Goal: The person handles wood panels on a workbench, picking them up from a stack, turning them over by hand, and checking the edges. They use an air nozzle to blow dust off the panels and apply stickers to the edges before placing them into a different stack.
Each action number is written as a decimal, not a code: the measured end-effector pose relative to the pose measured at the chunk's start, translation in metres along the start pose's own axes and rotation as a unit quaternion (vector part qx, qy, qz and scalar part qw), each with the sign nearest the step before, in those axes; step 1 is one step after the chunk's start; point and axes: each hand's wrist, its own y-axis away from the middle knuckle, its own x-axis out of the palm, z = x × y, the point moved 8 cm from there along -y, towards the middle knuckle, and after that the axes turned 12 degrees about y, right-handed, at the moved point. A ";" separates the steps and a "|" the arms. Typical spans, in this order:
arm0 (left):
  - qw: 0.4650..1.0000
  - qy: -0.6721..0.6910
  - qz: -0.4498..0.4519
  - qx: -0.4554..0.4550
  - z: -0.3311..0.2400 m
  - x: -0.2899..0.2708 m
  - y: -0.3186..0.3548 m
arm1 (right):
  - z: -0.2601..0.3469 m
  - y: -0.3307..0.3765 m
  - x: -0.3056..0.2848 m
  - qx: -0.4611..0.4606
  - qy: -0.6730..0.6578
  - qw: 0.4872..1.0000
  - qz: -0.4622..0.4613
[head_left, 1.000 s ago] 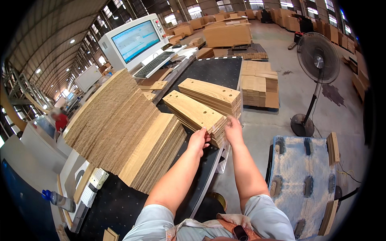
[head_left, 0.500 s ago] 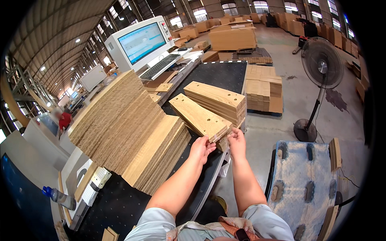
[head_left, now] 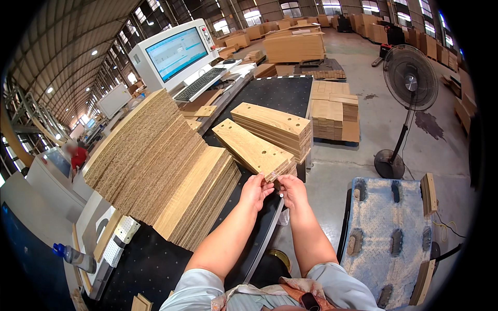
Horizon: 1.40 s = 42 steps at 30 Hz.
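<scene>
My left hand [head_left: 256,189] and my right hand [head_left: 292,189] are close together just below the near end of a small stack of drilled wooden panels [head_left: 253,150]. Fingertips of both hands pinch a tiny white piece [head_left: 276,180] between them, too small to identify. The hands sit a little off the panel end. Behind it lies a second, thicker stack of drilled panels [head_left: 273,126] on the black perforated worktable [head_left: 280,93]. A large leaning pile of panels on edge [head_left: 161,166] stands to the left of my left forearm.
A monitor [head_left: 176,54] and keyboard [head_left: 199,84] stand at the table's far left. Right of me are a metal cart [head_left: 389,228], a standing fan [head_left: 410,78] and a pallet of boards [head_left: 334,111]. A blue-capped bottle [head_left: 72,255] lies lower left. A person in red [head_left: 78,155] stands far left.
Both hands have drawn back off the end of the near panel stack and come together, now pinching a small white piece between the fingertips.
</scene>
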 end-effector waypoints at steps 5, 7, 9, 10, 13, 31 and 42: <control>1.000 -0.002 -0.001 0.002 0.001 0.000 -0.002 | 0.005 0.000 0.001 -0.023 0.012 0.999 -0.022; 1.000 0.001 -0.007 0.003 0.001 0.000 -0.001 | 0.011 0.003 0.004 -0.033 0.011 0.999 -0.031; 1.000 -0.003 -0.007 0.002 0.000 0.000 -0.001 | 0.016 0.006 0.005 -0.041 0.016 0.998 -0.041; 1.000 -0.005 -0.007 0.001 0.000 0.001 -0.001 | 0.016 0.005 0.003 -0.055 0.038 0.997 -0.046; 1.000 -0.010 -0.007 0.000 0.000 0.002 0.000 | 0.024 0.005 -0.007 -0.141 0.158 0.974 -0.079; 1.000 -0.027 0.010 -0.002 0.001 0.001 -0.003 | 0.102 0.031 0.033 -0.428 0.553 0.711 0.072; 1.000 -0.021 0.011 -0.011 0.002 0.001 -0.002 | 0.102 0.031 0.037 -0.415 0.589 0.692 0.056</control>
